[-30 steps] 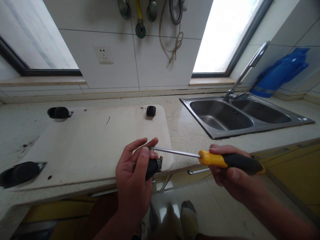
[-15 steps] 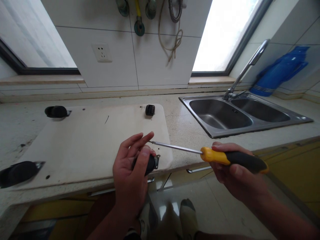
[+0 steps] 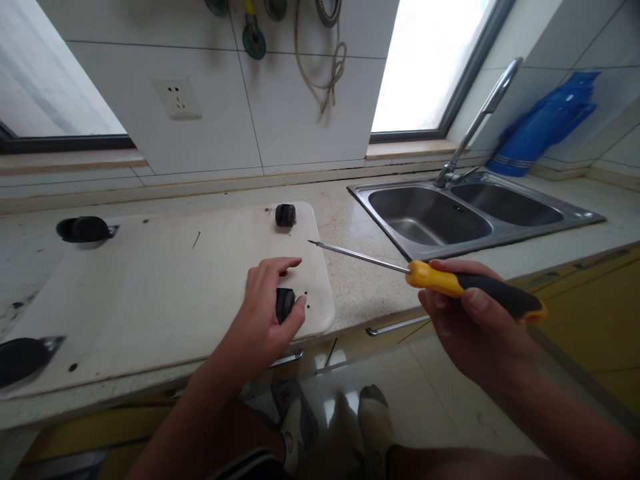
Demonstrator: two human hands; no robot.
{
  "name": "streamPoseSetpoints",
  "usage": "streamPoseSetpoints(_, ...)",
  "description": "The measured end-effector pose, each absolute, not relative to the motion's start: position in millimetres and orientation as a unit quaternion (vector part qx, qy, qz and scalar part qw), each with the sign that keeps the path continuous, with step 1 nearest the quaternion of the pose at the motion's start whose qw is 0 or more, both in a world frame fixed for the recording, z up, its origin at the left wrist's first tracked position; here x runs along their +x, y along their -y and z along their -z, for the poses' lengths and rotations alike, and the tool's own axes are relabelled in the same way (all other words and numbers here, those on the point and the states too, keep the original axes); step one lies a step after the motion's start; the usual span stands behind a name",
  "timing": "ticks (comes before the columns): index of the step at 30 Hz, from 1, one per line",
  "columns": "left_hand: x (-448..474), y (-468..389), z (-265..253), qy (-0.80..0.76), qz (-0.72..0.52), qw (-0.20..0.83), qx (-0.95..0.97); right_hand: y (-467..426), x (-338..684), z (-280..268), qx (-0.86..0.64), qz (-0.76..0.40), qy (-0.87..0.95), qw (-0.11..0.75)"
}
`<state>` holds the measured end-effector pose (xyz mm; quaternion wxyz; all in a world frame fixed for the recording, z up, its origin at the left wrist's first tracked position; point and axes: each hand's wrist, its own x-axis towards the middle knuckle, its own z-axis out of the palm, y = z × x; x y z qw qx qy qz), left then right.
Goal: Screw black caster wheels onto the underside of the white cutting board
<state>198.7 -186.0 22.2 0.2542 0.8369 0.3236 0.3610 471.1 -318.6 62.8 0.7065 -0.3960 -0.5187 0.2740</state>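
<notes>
Altogether I counted four black casters on one pale board (image 3: 150, 280); my left hand (image 3: 265, 313) gripped the near-right caster (image 3: 284, 303), my right hand (image 3: 470, 327) one screwdriver (image 3: 450, 283).

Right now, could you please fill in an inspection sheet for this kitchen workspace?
Surface: speckled stone countertop, with a pale rectangular board lying flat on it.
Job's things: small black caster wheel at the board's near right corner; yellow-and-black-handled screwdriver, its shaft pointing left above the counter.
Clutter: three more black casters at the other corners; a few dark specks on the board.
Grippers: left hand around the small wheel; right hand gripping the screwdriver handle.
Cables: beige hose looped on the tiled wall.
Surroundings: steel double sink with tap, blue container, wall socket, two windows.
</notes>
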Motion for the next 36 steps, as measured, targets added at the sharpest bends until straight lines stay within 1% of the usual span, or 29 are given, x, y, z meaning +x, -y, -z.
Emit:
streamPoseSetpoints(2, 193, 186, -23, -0.345, -0.351, 0.190, 0.849, 319, 471, -63, -0.397, -0.273, 0.520, 0.705)
streamPoseSetpoints(4, 188, 186, -24, -0.358, -0.343, 0.174, 0.851, 320, 471, -64, -0.399, -0.273, 0.517, 0.706)
streamPoseSetpoints(9, 172, 182, -22, -0.372, -0.345, 0.203, 0.838, 326, 470, -64, -0.446, -0.248, 0.505, 0.696)
streamPoseSetpoints(14, 160, 178, -17, -0.390, -0.324, 0.196, 0.839, 333, 472, -58, -0.504, -0.164, 0.515, 0.673)
streamPoseSetpoints(20, 169, 179, -26, -0.388, -0.276, 0.264, 0.839, 330, 459, -70, -0.562, -0.060, 0.527, 0.634)
streamPoseSetpoints(24, 180, 180, -32, -0.361, -0.270, 0.273, 0.850, 325, 446, -82, -0.574, -0.015, 0.529, 0.625)
streamPoseSetpoints(36, 173, 175, -23, -0.361, -0.277, 0.269, 0.849, 317, 436, -85, -0.560, 0.012, 0.565, 0.606)
